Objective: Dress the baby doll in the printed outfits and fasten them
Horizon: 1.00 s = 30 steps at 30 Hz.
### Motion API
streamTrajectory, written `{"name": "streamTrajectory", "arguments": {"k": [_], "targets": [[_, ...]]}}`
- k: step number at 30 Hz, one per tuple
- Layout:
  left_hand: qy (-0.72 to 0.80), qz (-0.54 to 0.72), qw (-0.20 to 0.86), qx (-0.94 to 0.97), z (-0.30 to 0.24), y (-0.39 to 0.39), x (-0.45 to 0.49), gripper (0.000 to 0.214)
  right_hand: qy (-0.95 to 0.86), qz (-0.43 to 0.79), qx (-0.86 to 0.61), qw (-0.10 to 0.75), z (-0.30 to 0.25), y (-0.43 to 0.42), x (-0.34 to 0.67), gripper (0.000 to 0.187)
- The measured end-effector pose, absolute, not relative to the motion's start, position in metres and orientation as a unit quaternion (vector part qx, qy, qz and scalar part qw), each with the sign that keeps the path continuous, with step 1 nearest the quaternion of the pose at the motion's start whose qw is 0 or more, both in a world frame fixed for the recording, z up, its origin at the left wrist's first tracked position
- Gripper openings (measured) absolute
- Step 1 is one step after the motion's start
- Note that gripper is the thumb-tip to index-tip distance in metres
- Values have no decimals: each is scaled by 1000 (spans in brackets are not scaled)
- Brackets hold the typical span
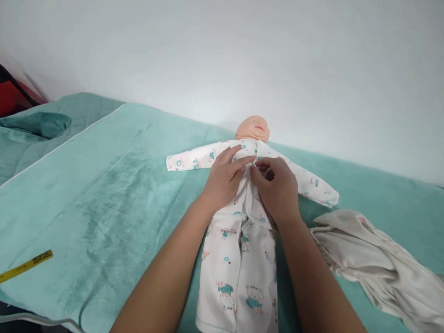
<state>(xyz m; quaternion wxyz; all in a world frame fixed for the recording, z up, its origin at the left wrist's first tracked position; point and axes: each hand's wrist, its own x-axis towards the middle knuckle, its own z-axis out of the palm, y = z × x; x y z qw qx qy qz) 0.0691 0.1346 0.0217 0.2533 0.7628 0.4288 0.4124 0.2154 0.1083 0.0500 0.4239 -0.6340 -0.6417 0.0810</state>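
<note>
A baby doll [252, 127] lies on its back, dressed in a white baby jacket [194, 158] with teal and pink animal prints and matching trousers [222, 277]. Both sleeves stretch out sideways. My left hand [225, 178] rests on the chest, fingers spread and the index finger reaching to the front opening. At that opening, my right hand [277, 187] pinches the jacket's edge between thumb and index finger. A small round button [251, 182] shows just below the fingertips. Below it the jacket front hangs apart. What lies right under the fingers is hidden.
A teal plush cover [114, 208] spreads beneath the doll, against a white wall [222, 55]. Crumpled off-white cloth [374, 263] lies at the right. A yellow tape strip [26, 266] and a pale cable [38, 318] are at the left, and something red [14, 97] stands behind.
</note>
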Motion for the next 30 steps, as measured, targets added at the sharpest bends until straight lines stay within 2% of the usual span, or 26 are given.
{"name": "streamTrajectory", "arguments": {"k": [3, 11, 22, 27, 30], "targets": [[428, 409, 247, 767, 22, 136, 69, 39, -632, 105, -629, 441, 50, 110, 218, 10], [431, 390, 241, 778, 29, 132, 70, 40, -530, 280, -623, 502, 49, 110, 227, 11], [436, 369, 236, 787, 35, 136, 79, 30, -538, 210, -641, 505, 47, 115, 224, 9], [434, 417, 281, 748, 37, 129, 73, 32, -481, 213, -658, 539, 48, 109, 226, 8], [423, 428, 318, 733, 41, 123, 64, 34, -506, 196, -661, 519, 60, 98, 229, 12]]}}
